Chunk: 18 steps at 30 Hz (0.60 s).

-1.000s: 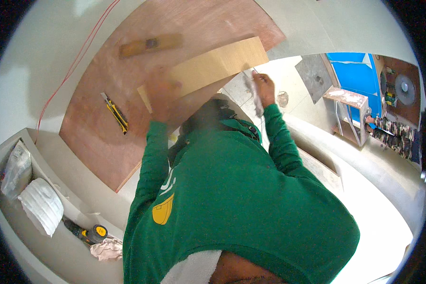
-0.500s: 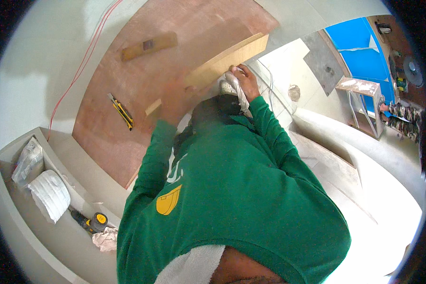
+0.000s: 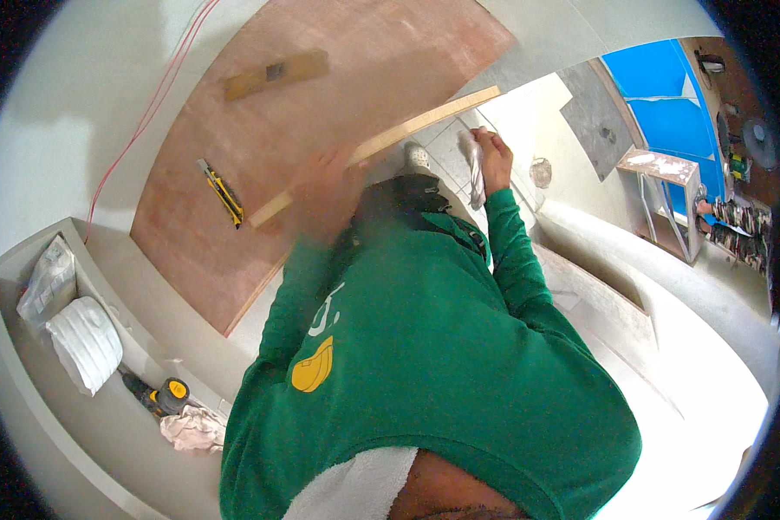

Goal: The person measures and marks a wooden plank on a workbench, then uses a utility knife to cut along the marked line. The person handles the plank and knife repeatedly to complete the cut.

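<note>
My left hand [image 3: 325,191], smeared by motion, is closed round the middle of a long, pale wooden board [image 3: 425,124]. The board slants over the near edge of a reddish-brown plywood panel [image 3: 355,65], its narrow edge facing up. To the right, apart from the board, my right hand [image 3: 496,160] pinches a twisted whitish rag [image 3: 474,169] that hangs down. Left of my left hand, a yellow and black utility knife [image 3: 222,195] lies on the panel with its blade end pointing away. A wooden hand plane [image 3: 276,74] rests farther back on it.
A grey trough-like shelf [image 3: 26,364] at left holds a clear plastic bag, a white ribbed roll [image 3: 85,345], a yellow and black power tool [image 3: 166,394] and a crumpled cloth [image 3: 192,430]. Red wires run down the left wall. At right stands a small wooden stand [image 3: 667,169] beside another person's arm.
The board has turned from showing its broad face to showing its narrow edge. My right hand has moved right with the rag, away from the board.
</note>
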{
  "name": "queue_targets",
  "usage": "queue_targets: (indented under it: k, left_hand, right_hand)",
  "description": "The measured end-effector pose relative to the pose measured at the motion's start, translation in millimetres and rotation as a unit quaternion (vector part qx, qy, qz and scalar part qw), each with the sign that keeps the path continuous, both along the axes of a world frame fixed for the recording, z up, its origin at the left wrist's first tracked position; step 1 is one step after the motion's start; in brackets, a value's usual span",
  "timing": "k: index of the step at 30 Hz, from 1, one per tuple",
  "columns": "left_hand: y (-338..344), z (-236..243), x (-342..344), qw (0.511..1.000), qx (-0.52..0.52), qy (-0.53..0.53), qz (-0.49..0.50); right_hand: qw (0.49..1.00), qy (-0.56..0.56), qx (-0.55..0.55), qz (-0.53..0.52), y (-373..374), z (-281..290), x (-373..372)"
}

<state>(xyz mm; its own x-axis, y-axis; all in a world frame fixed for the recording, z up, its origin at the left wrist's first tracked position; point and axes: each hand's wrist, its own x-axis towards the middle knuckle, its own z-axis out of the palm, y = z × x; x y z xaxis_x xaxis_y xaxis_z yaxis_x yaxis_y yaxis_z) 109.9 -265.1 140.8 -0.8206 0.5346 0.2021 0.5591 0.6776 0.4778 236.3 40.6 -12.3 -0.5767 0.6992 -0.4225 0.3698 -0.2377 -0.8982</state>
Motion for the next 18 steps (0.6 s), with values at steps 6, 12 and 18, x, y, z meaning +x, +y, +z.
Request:
queue_targets:
  k: [6,12,18]
  left_hand:
    - [-39,54,9,0.994,0.06,0.088,0.032]
    - [-51,80,11,0.986,0.081,0.125,0.076]
    - [-60,55,16,0.969,0.176,-0.088,0.152]
  right_hand:
    - [0.992,0.073,0.078,0.06,-28,26,-91]
    - [0.897,0.293,-0.126,0.307,-63,112,-121]
    - [0.839,0.382,-0.33,0.204,-82,155,-123]
